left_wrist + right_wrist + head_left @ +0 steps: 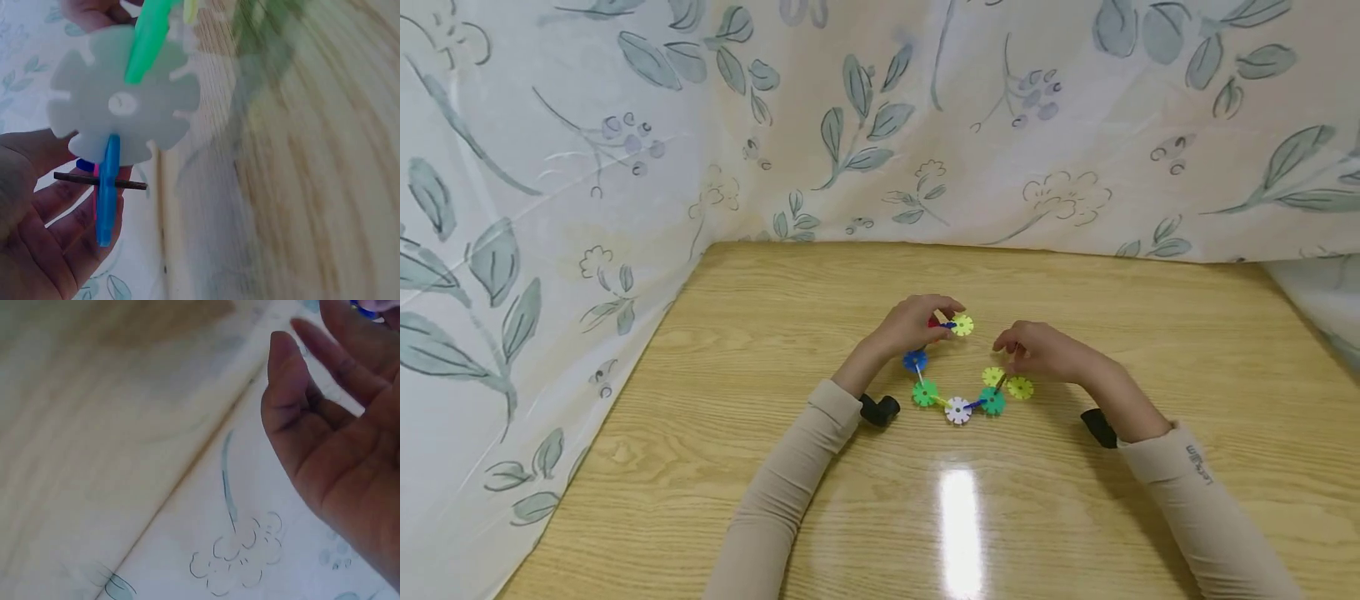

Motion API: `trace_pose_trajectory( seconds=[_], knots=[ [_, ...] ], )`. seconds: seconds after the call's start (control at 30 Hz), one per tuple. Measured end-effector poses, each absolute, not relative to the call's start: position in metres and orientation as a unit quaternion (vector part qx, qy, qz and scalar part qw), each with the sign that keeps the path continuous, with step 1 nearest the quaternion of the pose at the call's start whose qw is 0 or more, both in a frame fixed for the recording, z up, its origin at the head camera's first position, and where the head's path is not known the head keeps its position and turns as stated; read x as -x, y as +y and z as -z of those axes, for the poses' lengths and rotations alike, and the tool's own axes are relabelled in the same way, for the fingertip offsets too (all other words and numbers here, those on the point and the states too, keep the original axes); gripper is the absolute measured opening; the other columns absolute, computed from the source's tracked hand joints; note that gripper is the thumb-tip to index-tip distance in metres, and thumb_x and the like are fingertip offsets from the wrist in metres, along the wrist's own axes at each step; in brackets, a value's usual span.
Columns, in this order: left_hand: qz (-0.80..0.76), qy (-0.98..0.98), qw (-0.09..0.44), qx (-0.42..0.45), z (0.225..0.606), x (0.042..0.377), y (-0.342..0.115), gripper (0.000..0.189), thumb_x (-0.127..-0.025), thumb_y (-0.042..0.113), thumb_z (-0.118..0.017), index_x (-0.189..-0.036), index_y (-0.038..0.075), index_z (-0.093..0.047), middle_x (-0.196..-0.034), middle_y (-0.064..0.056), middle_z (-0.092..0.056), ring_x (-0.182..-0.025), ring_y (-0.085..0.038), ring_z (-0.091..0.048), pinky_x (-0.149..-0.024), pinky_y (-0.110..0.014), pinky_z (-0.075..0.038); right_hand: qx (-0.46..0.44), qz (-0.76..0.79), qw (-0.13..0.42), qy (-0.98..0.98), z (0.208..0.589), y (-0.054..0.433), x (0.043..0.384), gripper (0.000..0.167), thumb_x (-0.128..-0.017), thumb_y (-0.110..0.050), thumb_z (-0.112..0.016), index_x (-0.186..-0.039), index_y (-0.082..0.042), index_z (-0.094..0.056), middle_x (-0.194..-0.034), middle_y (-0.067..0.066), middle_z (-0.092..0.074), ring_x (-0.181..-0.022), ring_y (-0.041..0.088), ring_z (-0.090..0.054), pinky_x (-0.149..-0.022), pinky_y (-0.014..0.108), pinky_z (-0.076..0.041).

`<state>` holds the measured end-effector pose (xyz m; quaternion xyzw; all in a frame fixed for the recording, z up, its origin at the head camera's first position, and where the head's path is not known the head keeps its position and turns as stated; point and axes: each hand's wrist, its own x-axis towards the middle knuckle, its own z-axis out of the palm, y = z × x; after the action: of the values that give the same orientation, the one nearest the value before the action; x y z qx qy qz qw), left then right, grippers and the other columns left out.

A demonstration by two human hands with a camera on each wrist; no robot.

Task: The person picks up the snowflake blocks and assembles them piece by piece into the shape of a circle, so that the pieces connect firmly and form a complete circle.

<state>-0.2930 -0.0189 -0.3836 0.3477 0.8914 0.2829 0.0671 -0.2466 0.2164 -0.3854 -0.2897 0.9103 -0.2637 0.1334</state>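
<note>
A curved chain of notched plastic snowflake discs, joined edge to edge, includes a white disc, a green disc and a blue disc. At its far left end my left hand pinches the chain by a red disc, beside a yellow disc. In the left wrist view, a pale disc fills the foreground, with a blue disc slotted into it. My right hand hovers above the chain's other end, by a yellow disc, fingers loosely bent and thumb apart.
A wooden table lies under the work. Floral cloth hangs along its far side and left side. Black wrist pieces show beneath both forearms. A bright reflection lies on the near part of the tabletop.
</note>
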Motion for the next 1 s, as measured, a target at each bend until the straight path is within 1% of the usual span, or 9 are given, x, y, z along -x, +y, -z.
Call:
trace_pose_trajectory(
  seconds=[0.13,0.27,0.43,0.53,0.67,0.77,0.87,0.93,1.0],
  knots=[
    [-0.264,0.899,0.063,-0.344,0.383,0.293,-0.019,0.045,-0.081,0.024,-0.070,-0.124,0.014,-0.058,-0.108,-0.003,-0.065,-0.082,-0.013,-0.062,-0.073,-0.023,-0.048,0.310,0.277,0.174,0.893,0.392,0.211,0.248,0.031,-0.077,-0.007,-0.071,-0.106,0.001,-0.062,-0.091,0.013,-0.053,-0.079,0.018,-0.049,-0.068,0.029,-0.044],
    [-0.235,0.908,0.056,-0.342,0.381,0.292,-0.018,0.045,-0.081,0.025,-0.070,-0.124,0.018,-0.059,-0.104,-0.001,-0.064,-0.077,-0.011,-0.060,-0.068,-0.022,-0.045,0.319,0.275,0.181,0.889,0.393,0.206,0.247,0.029,-0.076,-0.006,-0.072,-0.103,-0.001,-0.061,-0.087,0.010,-0.050,-0.076,0.017,-0.044,-0.067,0.027,-0.042],
    [-0.211,0.913,0.047,-0.345,0.380,0.291,-0.019,0.043,-0.081,0.026,-0.070,-0.122,0.021,-0.061,-0.099,0.001,-0.063,-0.076,-0.011,-0.058,-0.064,-0.021,-0.044,0.331,0.268,0.170,0.889,0.394,0.201,0.246,0.020,-0.077,0.000,-0.069,-0.095,-0.002,-0.061,-0.086,0.009,-0.051,-0.074,0.015,-0.044,-0.066,0.025,-0.041],
    [-0.215,0.914,0.043,-0.343,0.381,0.291,-0.019,0.040,-0.081,0.026,-0.070,-0.120,0.022,-0.062,-0.097,0.001,-0.062,-0.076,-0.011,-0.058,-0.062,-0.021,-0.044,0.320,0.273,0.189,0.887,0.392,0.200,0.246,0.019,-0.078,-0.001,-0.070,-0.093,-0.003,-0.059,-0.087,0.007,-0.053,-0.074,0.014,-0.046,-0.066,0.025,-0.042],
    [-0.230,0.911,0.044,-0.340,0.383,0.291,-0.019,0.039,-0.080,0.026,-0.071,-0.118,0.020,-0.064,-0.101,0.001,-0.065,-0.075,-0.010,-0.060,-0.061,-0.020,-0.044,0.315,0.271,0.187,0.890,0.390,0.201,0.249,0.016,-0.079,0.000,-0.067,-0.091,-0.004,-0.056,-0.079,0.004,-0.058,-0.068,0.012,-0.050,-0.062,0.025,-0.044],
    [-0.240,0.909,0.047,-0.336,0.383,0.291,-0.018,0.039,-0.080,0.026,-0.071,-0.118,0.019,-0.064,-0.104,0.001,-0.067,-0.074,-0.010,-0.062,-0.061,-0.019,-0.044,0.312,0.272,0.135,0.900,0.388,0.202,0.253,0.011,-0.082,0.001,-0.065,-0.088,-0.003,-0.057,-0.075,0.004,-0.061,-0.065,0.011,-0.054,-0.060,0.026,-0.046],
    [-0.248,0.909,0.049,-0.331,0.383,0.291,-0.018,0.043,-0.081,0.026,-0.070,-0.121,0.017,-0.061,-0.105,-0.001,-0.067,-0.075,-0.010,-0.063,-0.059,-0.020,-0.045,0.295,0.286,0.054,0.910,0.387,0.202,0.257,0.006,-0.084,0.000,-0.062,-0.090,-0.001,-0.059,-0.077,0.008,-0.066,-0.064,0.015,-0.061,-0.059,0.028,-0.049],
    [-0.251,0.910,0.044,-0.327,0.382,0.291,-0.017,0.045,-0.081,0.026,-0.070,-0.124,0.015,-0.060,-0.106,-0.002,-0.067,-0.076,-0.011,-0.064,-0.059,-0.020,-0.045,0.281,0.294,0.002,0.913,0.386,0.202,0.258,0.008,-0.085,0.000,-0.062,-0.092,0.001,-0.062,-0.079,0.011,-0.068,-0.066,0.019,-0.064,-0.061,0.030,-0.051],
    [-0.257,0.909,0.039,-0.325,0.382,0.291,-0.017,0.046,-0.082,0.026,-0.069,-0.125,0.014,-0.059,-0.107,-0.003,-0.067,-0.076,-0.011,-0.064,-0.059,-0.020,-0.046,0.273,0.301,-0.033,0.913,0.385,0.200,0.260,0.011,-0.085,-0.001,-0.062,-0.095,0.003,-0.064,-0.079,0.013,-0.069,-0.067,0.023,-0.065,-0.060,0.031,-0.052]
  ],
)
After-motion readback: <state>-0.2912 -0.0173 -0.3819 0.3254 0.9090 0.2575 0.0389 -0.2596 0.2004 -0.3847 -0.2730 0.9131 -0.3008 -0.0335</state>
